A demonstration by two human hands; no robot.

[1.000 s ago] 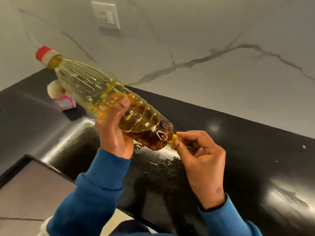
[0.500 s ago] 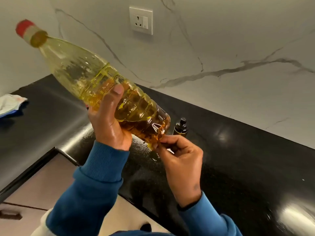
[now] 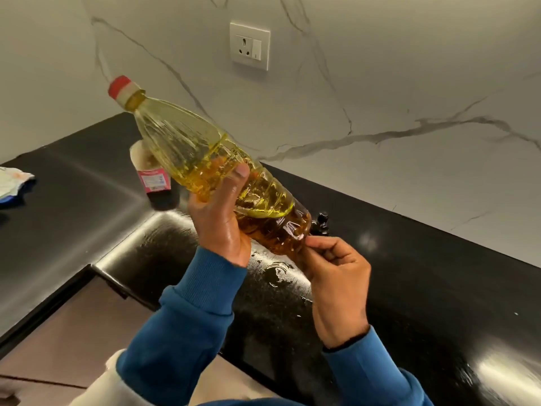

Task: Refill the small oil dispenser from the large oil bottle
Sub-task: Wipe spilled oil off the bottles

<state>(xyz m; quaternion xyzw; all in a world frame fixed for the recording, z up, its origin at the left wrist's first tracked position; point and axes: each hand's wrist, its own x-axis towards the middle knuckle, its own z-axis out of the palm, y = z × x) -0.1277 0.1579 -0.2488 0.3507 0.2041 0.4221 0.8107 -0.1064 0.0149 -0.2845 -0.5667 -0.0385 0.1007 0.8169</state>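
- The left hand (image 3: pixel 222 227) grips the large oil bottle (image 3: pixel 213 174) round its lower body, thumb laid up the near side and fingers wrapped behind, out of sight.
- The right hand (image 3: pixel 336 276) sits at the bottle's base, at about four o'clock from the left hand, with thumb and forefinger pressed together at the bottom edge. They seem to be pinching something small there, perhaps a scrap of label, but I cannot tell what it is.
- The bottle is held in the air above the black countertop (image 3: pixel 409 288), tilted with its base low at four o'clock and its neck high at ten o'clock. The oil is pooled in the lower half.
- The red cap (image 3: pixel 119 83) is on the neck, so by my reckoning nothing can have left the bottle in this position.
- The small oil dispenser (image 3: pixel 321 222) stands on the counter just behind the bottle's base, at about two o'clock from the right hand. Only its dark top shows, and it looks closed; its fill level is hidden.
- Wet smears (image 3: pixel 275 273) glisten on the counter below the hands.
- Farther out, a pink-labelled container (image 3: pixel 152 177) stands behind the bottle at nine o'clock, a crumpled packet (image 3: pixel 13 183) lies at the far left, and a wall socket (image 3: pixel 249 46) is at twelve o'clock.
- My judgement: the refill is at an early stage. Uncapping the bottle, opening the dispenser and pouring all appear to be left.
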